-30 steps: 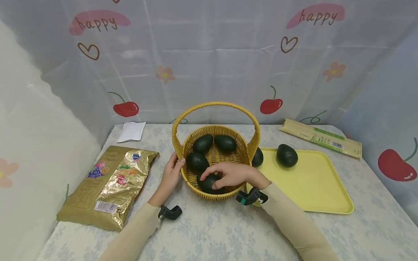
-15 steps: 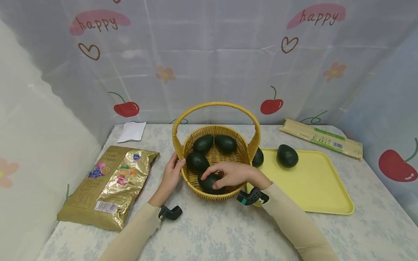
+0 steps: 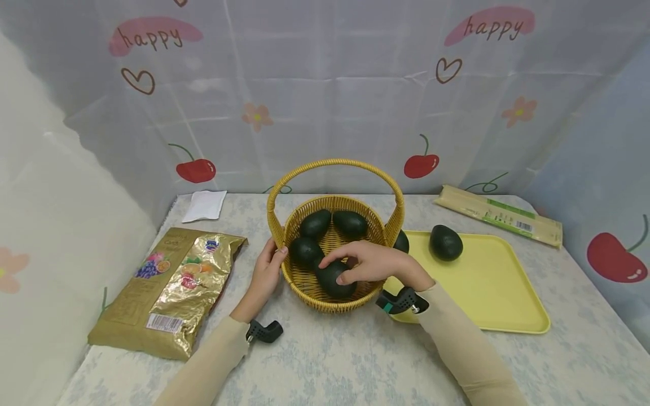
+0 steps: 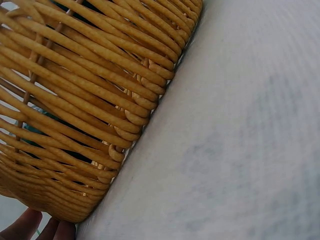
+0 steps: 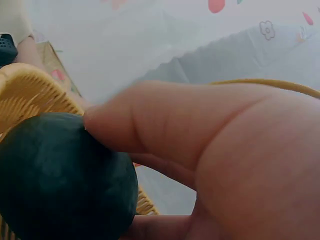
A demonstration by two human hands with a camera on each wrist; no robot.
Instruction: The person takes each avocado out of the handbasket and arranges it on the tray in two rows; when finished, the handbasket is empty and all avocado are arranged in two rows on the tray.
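A yellow wicker basket [image 3: 307, 300] with a tall arched handle stands mid-table, several dark green avocados inside it. My left hand [image 3: 266, 267] holds its left side, thumb at the rim near the handle's foot. In the left wrist view, fingertips [image 4: 26, 222] lie against the woven wall [image 4: 75, 95]. My right hand [image 3: 373, 262] reaches over the right rim and grips an avocado [image 3: 332, 280] at the basket's front, between thumb and fingers. The right wrist view shows the thumb [image 5: 145, 117] pressed on this avocado [image 5: 60, 175]. Other avocados [image 3: 306, 252] lie to the left and back.
Right of the basket lies a yellow tray [image 3: 487, 293] with an avocado [image 3: 446, 243] on it; another avocado [image 3: 402, 242] is partly hidden behind the basket. A gold bag [image 3: 167, 293] and a white packet [image 3: 205, 205] lie left, a long beige package [image 3: 500, 216] at back right.
My right hand has shifted a little right and upward in the head view, and the avocado it grips has moved with it. The left hand and basket have stayed put.
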